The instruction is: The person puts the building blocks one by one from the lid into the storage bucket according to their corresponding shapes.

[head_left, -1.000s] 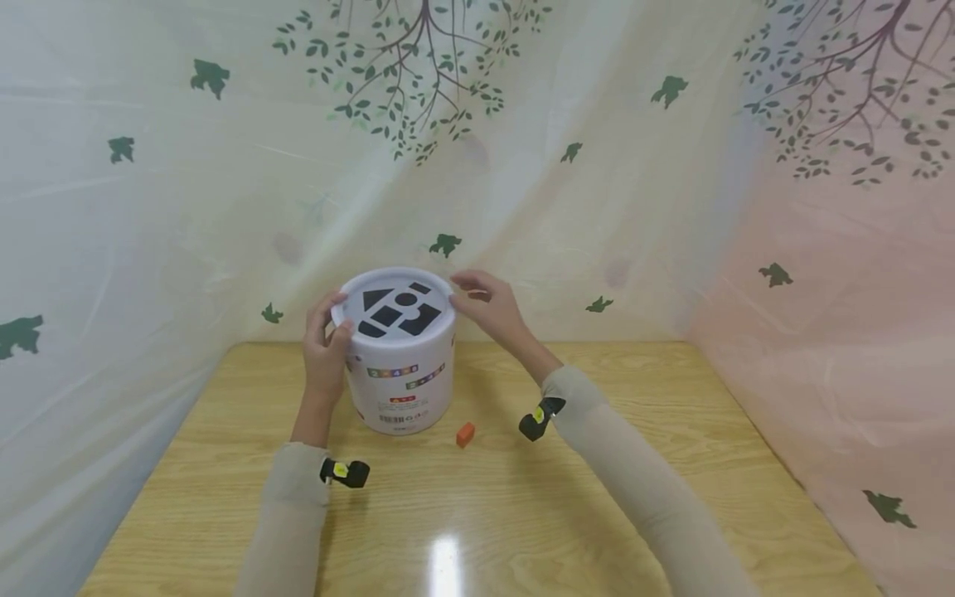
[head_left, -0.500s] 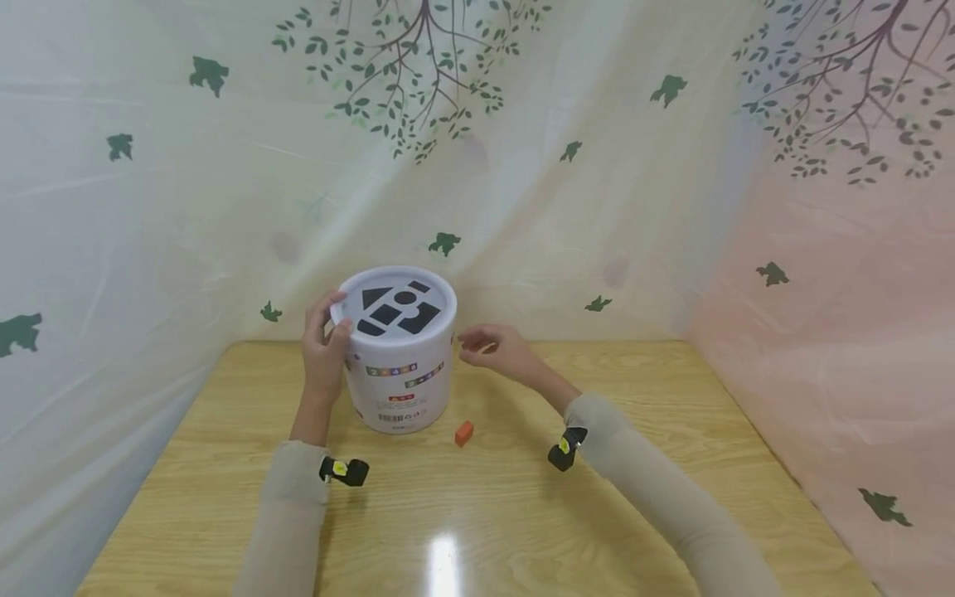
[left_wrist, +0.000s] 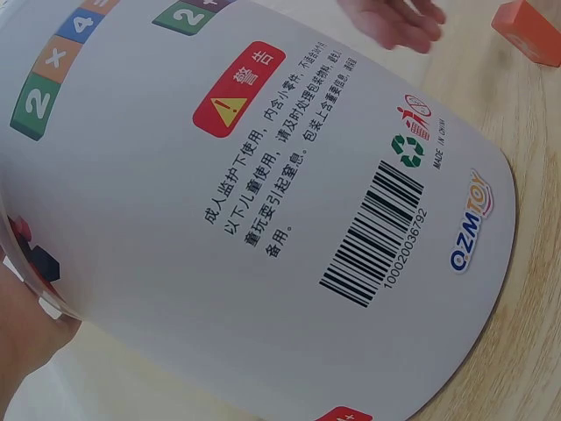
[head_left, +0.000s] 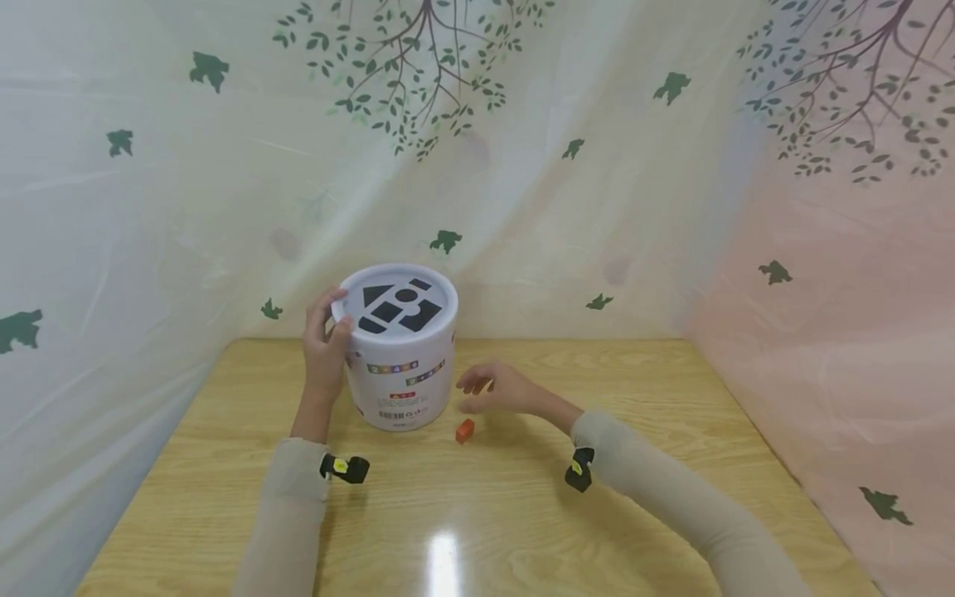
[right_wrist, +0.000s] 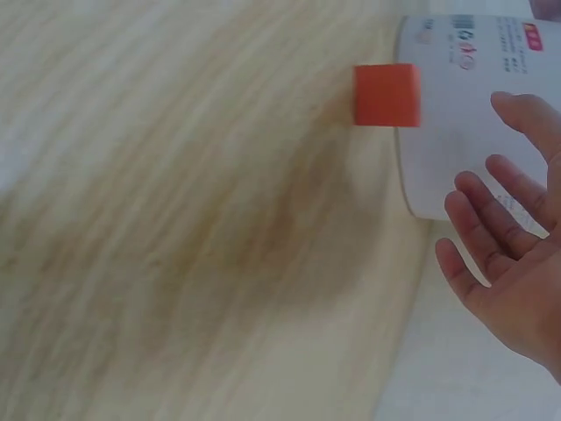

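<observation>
A white toy bucket [head_left: 406, 385] stands upright on the wooden table, printed with number strips, a warning label and a barcode. Its lid [head_left: 351, 311] has several dark shaped openings, among them a triangle and a circle. My left hand [head_left: 325, 356] grips the bucket's upper left side, fingers and thumb at the lid's edge. An orange rectangular block [head_left: 465, 430] lies just right of the bucket's base; the left wrist view also shows this block [left_wrist: 529, 32]. Just above it, my right hand [head_left: 503, 390] hovers with fingers apart and nothing between them. The right wrist view shows its fingers [right_wrist: 478, 215] spread and loosely bent.
The wooden table [head_left: 597, 514] reaches back to a pale curtain [head_left: 522, 191] printed with leaves and branches. Each sleeve carries a small black wrist camera, the left camera [head_left: 346, 468] and the right camera [head_left: 579, 470].
My right hand has left the lid's right edge and come down along the bucket's side to near the orange block. The left hand and the bucket have stayed in place.
</observation>
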Available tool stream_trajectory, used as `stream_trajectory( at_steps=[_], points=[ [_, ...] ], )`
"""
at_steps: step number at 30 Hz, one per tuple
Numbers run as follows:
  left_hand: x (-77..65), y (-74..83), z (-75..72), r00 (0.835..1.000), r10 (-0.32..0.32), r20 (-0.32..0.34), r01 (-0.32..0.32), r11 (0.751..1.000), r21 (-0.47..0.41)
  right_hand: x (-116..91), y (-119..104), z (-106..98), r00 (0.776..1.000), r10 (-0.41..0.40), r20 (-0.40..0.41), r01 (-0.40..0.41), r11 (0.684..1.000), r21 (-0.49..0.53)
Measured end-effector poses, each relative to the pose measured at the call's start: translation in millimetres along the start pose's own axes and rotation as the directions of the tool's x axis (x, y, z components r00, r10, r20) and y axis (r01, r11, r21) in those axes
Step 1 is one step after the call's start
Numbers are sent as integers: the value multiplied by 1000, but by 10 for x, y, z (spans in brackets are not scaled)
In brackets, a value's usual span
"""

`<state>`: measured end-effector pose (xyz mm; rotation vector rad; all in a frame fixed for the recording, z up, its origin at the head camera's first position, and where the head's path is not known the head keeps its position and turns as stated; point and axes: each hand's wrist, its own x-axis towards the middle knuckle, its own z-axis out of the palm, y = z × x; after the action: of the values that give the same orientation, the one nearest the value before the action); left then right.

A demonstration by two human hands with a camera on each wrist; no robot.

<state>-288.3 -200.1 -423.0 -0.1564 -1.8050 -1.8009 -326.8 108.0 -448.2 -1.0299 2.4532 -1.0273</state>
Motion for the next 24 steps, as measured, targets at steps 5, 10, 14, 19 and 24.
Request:
stream_trajectory(
  at_steps=[5,10,14,19,24],
  points=[
    [-5,14,4,1000,-5,4,5,1000,-3,-82,36,71,999,42,19,-42,999,6],
    [-2,30,5,1000,-5,7,5,1000,1,-142,29,124,996,83,18,-83,996,11],
    [-3,44,7,1000,-5,12,5,1000,7,-161,24,166,998,67,11,-67,998,-11],
    [-11,41,7,1000,-4,16,4,1000,8,-174,33,221,999,35,8,-35,998,-57],
    [-13,31,3,1000,2,18,-2,1000,-3,-175,51,277,999,41,2,-41,994,-100]
  ],
)
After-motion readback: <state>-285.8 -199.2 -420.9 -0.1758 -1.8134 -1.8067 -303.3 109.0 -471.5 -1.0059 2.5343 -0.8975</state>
